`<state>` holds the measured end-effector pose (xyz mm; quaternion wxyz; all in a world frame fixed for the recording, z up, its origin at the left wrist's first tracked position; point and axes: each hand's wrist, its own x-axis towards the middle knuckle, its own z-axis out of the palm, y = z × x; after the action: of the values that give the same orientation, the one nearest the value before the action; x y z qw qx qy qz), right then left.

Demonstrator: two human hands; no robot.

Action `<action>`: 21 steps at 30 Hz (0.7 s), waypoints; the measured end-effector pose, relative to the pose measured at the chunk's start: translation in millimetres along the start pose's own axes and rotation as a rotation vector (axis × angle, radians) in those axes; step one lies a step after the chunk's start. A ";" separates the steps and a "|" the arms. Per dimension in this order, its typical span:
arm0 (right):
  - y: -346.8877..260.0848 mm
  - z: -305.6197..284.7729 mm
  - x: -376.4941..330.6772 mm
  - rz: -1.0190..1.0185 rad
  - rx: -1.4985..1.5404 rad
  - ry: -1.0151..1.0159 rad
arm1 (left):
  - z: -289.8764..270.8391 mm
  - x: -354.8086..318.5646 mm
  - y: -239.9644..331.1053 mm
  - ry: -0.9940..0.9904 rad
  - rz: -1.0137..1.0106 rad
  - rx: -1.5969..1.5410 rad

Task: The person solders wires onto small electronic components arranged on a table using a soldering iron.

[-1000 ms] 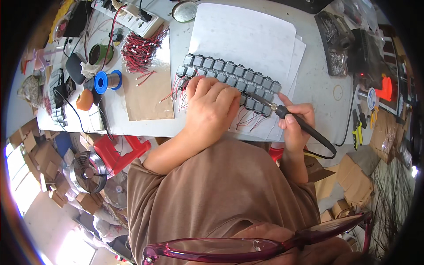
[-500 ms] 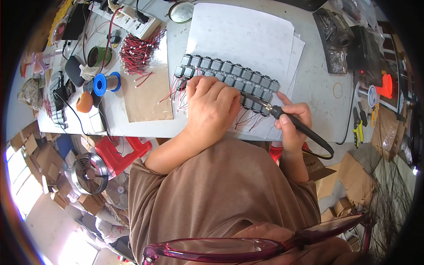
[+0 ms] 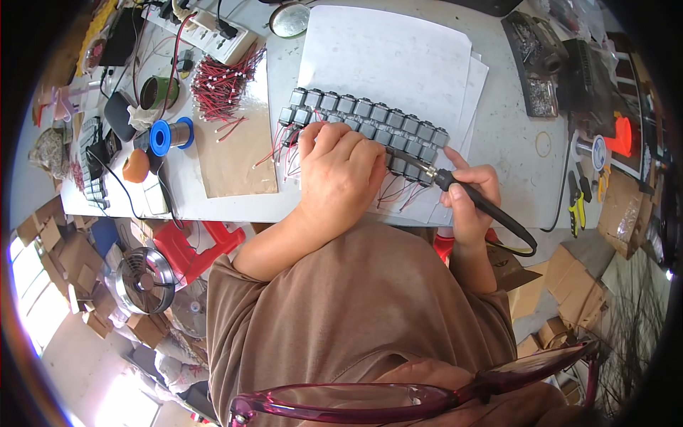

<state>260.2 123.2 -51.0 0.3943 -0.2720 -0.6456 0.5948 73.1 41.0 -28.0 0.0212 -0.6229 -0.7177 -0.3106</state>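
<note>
Rows of small grey box-shaped parts (image 3: 380, 114) lie joined in a slanting block on white paper (image 3: 384, 53). Thin red and white wires (image 3: 391, 196) come out along its near side. My right hand (image 3: 471, 196) grips a soldering iron (image 3: 447, 179) by its black handle, its metal shaft pointing left to the near row of parts. Bent over the left half of the block is my left hand (image 3: 340, 167), fingers curled and pressed together close to the iron's tip. Whatever its fingertips pinch is hidden beneath the hand, as is the tip itself.
Left of the paper, a heap of red-black wires (image 3: 224, 85) lies on a brown sheet (image 3: 238, 167). A blue spool (image 3: 171, 135) and a power strip (image 3: 203, 32) are nearby. At right are a dark tray (image 3: 530, 64), an orange-red holder (image 3: 620, 135) and yellow-black cutters (image 3: 576, 203).
Both hands, the soldering iron and the block keep nearly the same places. The whole view has shifted very slightly.
</note>
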 end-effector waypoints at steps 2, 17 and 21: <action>-0.1 0.4 0.2 0.018 0.031 0.034 | 0.1 0.7 -0.4 0.000 0.003 0.005; 8.1 3.3 -3.2 -0.014 0.050 0.158 | -22.1 -3.9 0.8 -0.059 -0.031 -0.009; 11.0 -2.4 -0.9 0.014 0.103 0.142 | -50.1 -13.1 -18.0 0.052 0.004 -0.135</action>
<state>261.4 125.4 -62.1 0.4484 -0.2972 -0.5826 0.6093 41.9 5.2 -0.6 -0.0017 -0.6159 -0.6932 -0.3743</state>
